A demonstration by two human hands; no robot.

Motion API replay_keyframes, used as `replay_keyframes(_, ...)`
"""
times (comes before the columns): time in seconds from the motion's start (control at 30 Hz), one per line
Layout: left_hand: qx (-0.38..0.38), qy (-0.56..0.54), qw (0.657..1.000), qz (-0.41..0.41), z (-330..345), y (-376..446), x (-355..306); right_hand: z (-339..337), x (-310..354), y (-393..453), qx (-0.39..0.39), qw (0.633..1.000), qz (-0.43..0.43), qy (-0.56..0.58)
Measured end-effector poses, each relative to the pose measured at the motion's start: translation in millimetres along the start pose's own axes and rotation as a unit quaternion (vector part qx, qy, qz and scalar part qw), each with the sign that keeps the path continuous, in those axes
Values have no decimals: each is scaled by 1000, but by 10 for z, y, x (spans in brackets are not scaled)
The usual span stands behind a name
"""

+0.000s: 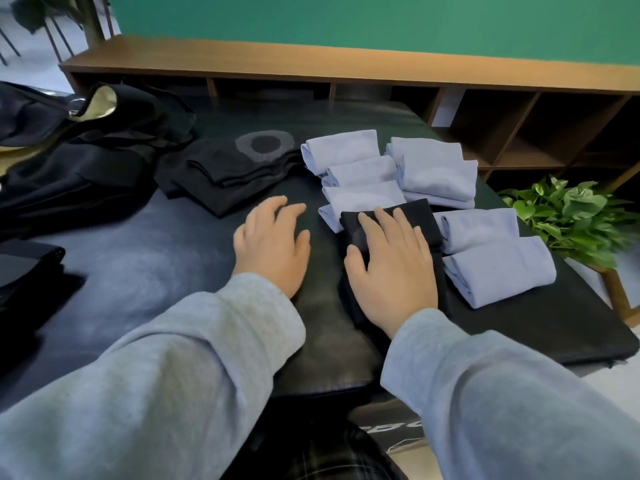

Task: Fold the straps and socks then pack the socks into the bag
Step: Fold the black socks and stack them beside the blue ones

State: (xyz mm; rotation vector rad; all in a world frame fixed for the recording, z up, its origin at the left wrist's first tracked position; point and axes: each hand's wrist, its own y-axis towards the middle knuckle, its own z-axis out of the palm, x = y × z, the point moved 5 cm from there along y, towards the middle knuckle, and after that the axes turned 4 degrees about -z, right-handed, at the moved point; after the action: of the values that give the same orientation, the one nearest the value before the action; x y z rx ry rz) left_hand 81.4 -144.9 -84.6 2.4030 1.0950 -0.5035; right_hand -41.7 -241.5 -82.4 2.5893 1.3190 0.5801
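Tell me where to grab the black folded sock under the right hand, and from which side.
Take the black sock by its far folded end, coming from above with the right hand, which lies flat on it. That end rests raised on a light blue sock, so fingers could probably slip under there; blue socks crowd its right side.

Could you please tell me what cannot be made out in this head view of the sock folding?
- Black sock: its near part is hidden under the right hand.
- Dark bag: cut off by the left edge, and its opening cannot be made out.
- Dark item further forward at the left edge: cut off, unidentifiable.
- Left hand: whether it touches the mat is unclear.
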Motion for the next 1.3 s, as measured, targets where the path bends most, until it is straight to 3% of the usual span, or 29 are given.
replay_keyframes(0.2, -4, 72, 997, -24, -42, 190, 254, 31, 1, -3, -1, 1000, 1, -14)
replay_keyframes(0.43, -4, 83, 992, -96, -171, 490, 554, 36, 21, -14, 0, 1000, 6, -23)
replay_keyframes(0.83, 60, 100, 989, -91, -178, 672, 723, 44, 14, -17, 3, 1000, 10, -27)
replay_keyframes(1.3, 61, 155, 985, -54, -225, 757, 748, 46, 8, -16, -3, 1000, 10, -25)
